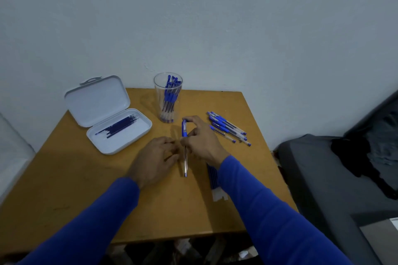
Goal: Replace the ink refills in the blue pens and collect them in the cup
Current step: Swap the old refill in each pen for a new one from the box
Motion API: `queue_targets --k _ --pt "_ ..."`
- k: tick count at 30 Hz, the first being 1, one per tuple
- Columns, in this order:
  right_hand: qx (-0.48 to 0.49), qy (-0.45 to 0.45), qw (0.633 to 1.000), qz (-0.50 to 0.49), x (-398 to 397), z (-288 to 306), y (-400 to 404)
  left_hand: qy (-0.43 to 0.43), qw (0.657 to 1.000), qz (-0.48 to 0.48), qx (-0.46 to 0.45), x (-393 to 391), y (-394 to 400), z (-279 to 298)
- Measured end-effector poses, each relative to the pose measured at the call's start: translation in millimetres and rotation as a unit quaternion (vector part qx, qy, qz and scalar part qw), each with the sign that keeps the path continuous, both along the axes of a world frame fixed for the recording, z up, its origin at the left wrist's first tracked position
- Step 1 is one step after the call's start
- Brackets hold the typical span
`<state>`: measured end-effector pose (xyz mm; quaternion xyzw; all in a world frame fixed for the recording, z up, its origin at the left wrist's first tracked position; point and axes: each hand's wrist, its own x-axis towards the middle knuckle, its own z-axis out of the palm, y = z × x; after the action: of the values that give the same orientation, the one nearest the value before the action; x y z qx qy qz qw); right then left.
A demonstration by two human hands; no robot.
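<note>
**Desk:** Where is the pen in your frame?

**Caption writer:** At centre. Your right hand (200, 137) pinches a blue pen (184, 148) by its capped upper half, index finger hooked over the top of the cap and thumb pressed to the blue grip. The clear barrel runs down from your fingers toward the lower middle of the frame, its tip just above the wooden table (86, 189).

**Desk:** And your left hand?

**Caption writer:** Your left hand (155, 159) lies just left of the barrel, fingers loosely curled with the tips close to the pen. Whether they touch it, I cannot tell.

**Desk:** The rest of the set?

**Caption writer:** A clear cup (168, 98) stands above centre, just above the pen's cap, with several blue pens upright inside. A loose pile of pens (228, 128) lies right of your right hand. An open white case (103, 112) sits at left of centre, holding dark refills (119, 127) in its lower tray. A few more refills (212, 175) lie beside your right sleeve, partly hidden under the forearm.
</note>
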<state>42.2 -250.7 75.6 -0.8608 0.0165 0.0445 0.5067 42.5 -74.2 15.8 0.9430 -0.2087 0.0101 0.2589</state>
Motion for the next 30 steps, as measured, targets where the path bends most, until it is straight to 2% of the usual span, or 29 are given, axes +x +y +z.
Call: queue_targets --k 4,7,13,18,25,30 --pt "0.152 0.072 0.986 -0.012 -15.8 -7.6 18.4 -0.039 0.994 0.024 -0.099 -20.7 17.2 -5.6" --pt "0.205 0.095 0.974 -0.027 -22.9 -12.3 26.1 -0.041 0.987 0.043 -0.151 -33.2 22.6 -5.7" --pt "0.298 0.134 0.944 -0.05 -40.9 -18.1 42.2 0.034 0.972 0.058 -0.223 -58.4 32.9 6.0" --pt "0.317 0.156 0.935 -0.021 -57.7 -17.7 40.3 0.079 0.96 0.078 -0.257 -68.6 38.0 9.0" --pt "0.321 0.17 0.932 0.014 -73.4 -18.0 35.3 0.098 0.953 0.084 -0.276 -85.8 44.7 10.0" --pt "0.329 0.166 0.929 0.021 -80.3 -16.3 36.6 0.124 0.956 0.087 -0.251 -90.3 48.3 13.3"
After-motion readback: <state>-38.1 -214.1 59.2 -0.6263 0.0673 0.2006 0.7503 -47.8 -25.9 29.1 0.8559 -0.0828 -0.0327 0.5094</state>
